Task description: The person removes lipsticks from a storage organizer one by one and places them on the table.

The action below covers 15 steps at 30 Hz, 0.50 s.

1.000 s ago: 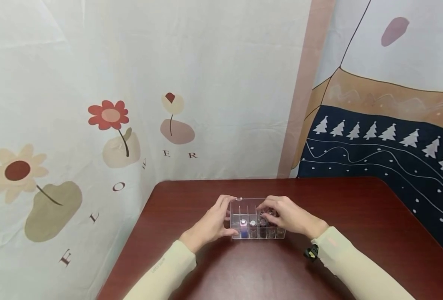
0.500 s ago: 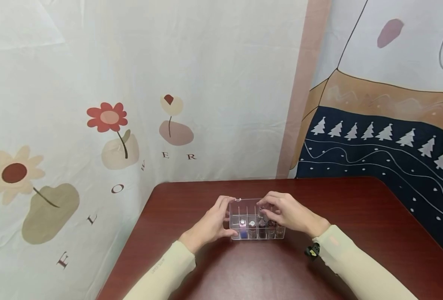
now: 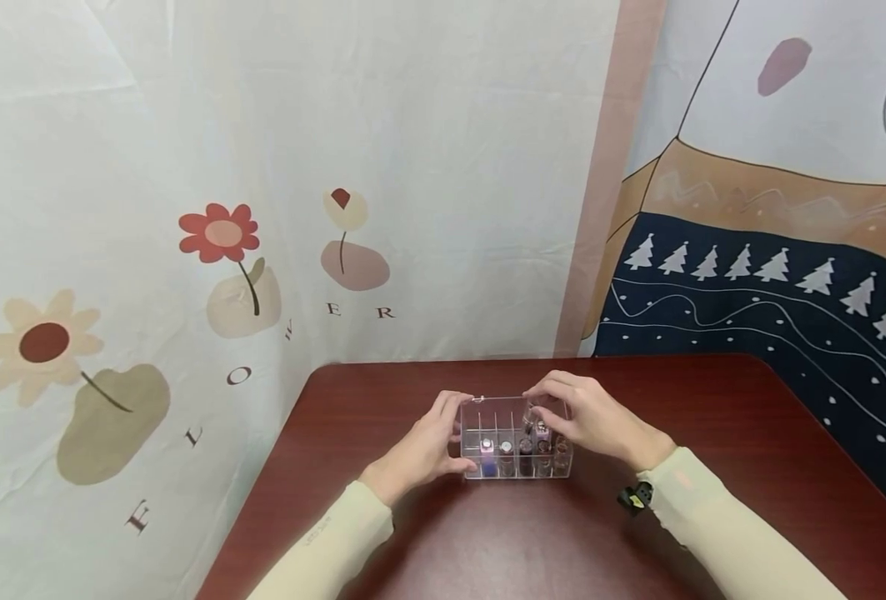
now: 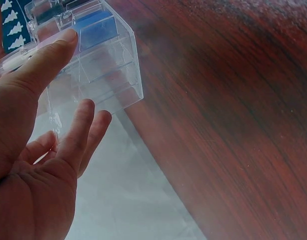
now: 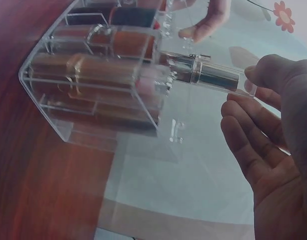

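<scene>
A clear divided lipstick organizer (image 3: 497, 436) stands on the table. My left hand (image 3: 429, 437) grips its left end; in the left wrist view the thumb lies along the front and the fingers are at the side and back. With thumb and fingertips, my right hand (image 3: 591, 417) pinches the clear-capped end of a lipstick tube (image 5: 218, 76). Its other end is at the organizer's open top; how deep it reaches I cannot tell. Several lipsticks stand in the compartments, among them a blue-based one (image 4: 96, 30) at the left front and a brownish one (image 5: 88, 74) at the right front.
The organizer rests on a dark red wooden table (image 3: 488, 550). Behind the table hang a pale flower-print cloth (image 3: 450, 167) and, at the right, a dark blue tree-print cloth (image 3: 713, 308). A black and yellow wrist strap piece (image 3: 635, 498) hangs by the right cuff.
My right hand has risen from over the right compartments and shifted right and back, pinching the lipstick tube. More lipsticks show at the organizer's right side. The left hand and organizer stay in place.
</scene>
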Available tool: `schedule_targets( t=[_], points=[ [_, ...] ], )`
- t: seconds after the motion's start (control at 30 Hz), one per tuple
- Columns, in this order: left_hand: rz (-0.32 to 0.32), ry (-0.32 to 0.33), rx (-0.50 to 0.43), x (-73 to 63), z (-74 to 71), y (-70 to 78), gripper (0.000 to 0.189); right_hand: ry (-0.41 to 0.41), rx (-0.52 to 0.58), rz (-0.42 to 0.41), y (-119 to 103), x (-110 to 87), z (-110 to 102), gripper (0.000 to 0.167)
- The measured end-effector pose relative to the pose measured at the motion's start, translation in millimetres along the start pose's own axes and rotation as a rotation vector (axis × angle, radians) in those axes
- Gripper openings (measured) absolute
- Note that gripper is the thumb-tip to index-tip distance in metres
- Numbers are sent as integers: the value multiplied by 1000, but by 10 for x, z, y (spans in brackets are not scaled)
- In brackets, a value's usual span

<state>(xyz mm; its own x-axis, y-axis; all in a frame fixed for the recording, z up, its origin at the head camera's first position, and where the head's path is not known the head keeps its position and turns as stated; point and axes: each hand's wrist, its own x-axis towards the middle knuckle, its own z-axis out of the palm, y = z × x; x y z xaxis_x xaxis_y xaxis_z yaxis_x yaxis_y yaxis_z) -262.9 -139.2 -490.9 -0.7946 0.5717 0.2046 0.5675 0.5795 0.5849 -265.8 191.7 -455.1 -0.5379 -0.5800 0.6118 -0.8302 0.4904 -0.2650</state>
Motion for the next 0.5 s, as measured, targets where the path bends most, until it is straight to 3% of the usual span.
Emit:
schedule_targets(
  t=[0.5],
  points=[
    [24, 7, 11, -19, -3, -10, 105, 72, -75, 18, 54, 31, -279, 38]
  ],
)
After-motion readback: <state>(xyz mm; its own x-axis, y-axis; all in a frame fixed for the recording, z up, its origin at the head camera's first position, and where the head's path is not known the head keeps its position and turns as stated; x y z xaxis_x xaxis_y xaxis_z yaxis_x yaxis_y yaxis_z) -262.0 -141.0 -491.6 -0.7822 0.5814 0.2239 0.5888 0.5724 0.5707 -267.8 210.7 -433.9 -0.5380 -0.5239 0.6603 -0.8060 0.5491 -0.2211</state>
